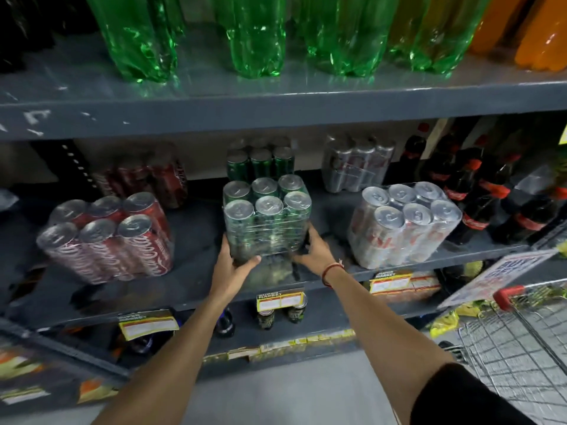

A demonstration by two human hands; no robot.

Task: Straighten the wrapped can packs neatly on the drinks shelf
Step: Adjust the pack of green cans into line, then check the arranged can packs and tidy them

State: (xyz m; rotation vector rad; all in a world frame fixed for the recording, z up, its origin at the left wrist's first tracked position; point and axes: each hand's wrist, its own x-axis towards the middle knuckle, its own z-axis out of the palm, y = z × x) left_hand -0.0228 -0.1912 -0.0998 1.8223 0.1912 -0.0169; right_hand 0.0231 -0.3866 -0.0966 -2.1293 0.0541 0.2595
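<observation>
A wrapped pack of green cans (266, 214) stands at the middle of the grey drinks shelf (196, 289), near its front edge. My left hand (234, 263) grips its lower left corner and my right hand (316, 251) holds its lower right side. A wrapped pack of red cans (106, 237) stands to the left, turned at an angle. To the right a wrapped pack of silver cans (402, 223) also sits askew. Behind them stand another green pack (260, 162), a red pack (153, 177) and a silver pack (356, 167).
Dark cola bottles (478, 194) fill the shelf's right end. Green bottles (254, 35) and orange bottles (540, 32) line the shelf above. A wire shopping trolley (521, 342) with a red handle stands at the lower right. Price labels (280, 299) hang on the shelf edge.
</observation>
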